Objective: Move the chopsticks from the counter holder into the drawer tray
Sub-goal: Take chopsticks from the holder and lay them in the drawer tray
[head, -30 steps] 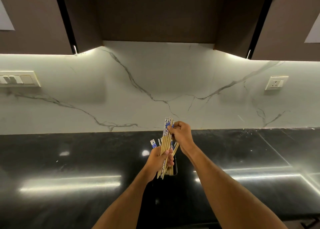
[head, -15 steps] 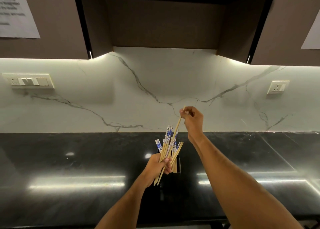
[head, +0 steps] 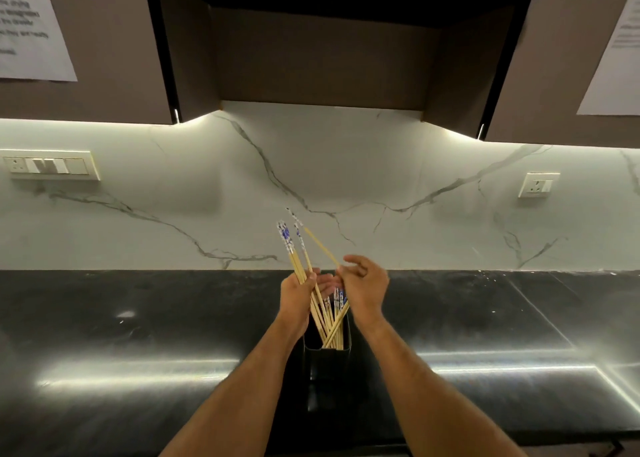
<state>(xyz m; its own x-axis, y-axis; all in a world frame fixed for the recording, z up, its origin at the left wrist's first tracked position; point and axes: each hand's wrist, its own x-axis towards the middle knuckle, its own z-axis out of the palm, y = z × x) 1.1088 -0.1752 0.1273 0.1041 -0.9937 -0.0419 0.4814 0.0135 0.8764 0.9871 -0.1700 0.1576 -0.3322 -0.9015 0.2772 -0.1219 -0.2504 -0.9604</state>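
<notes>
Currently: bundle of chopsticks [head: 298, 266] gripped in left hand [head: 298, 299], centre of frame, just above the holder [head: 327, 354]. Wooden shafts, blue-and-white patterned tops fanned up and to the left against the marble backsplash [head: 381, 179]; lower ends slant down to the holder's mouth, can't tell if touching it. Left fingers curled round the bundle, thumb on top.

One plain chopstick [head: 321, 247] pinched by right hand [head: 365, 290], angled up-left, its top beside the patterned tops. Right fingertips closed on its lower part, remaining fingers loosely curled. Hands close together, whether touching unclear.

More chopsticks [head: 337, 314] left standing in holder, leaning, patterned tops just below the right hand.

Holder: dark, rectangular, upright on black glossy counter [head: 138, 352], lower centre, between the two forearms. Light-strip reflections across counter left and right.

Further out: switch panel [head: 52, 165] on backsplash at left edge, socket [head: 540, 184] at right. Brown wall cabinets [head: 114, 58] across top, recessed darker section in the middle. White paper sheet [head: 31, 27] with blurred text upper left, second sheet [head: 620, 58] upper right. Drawer tray out of view.
</notes>
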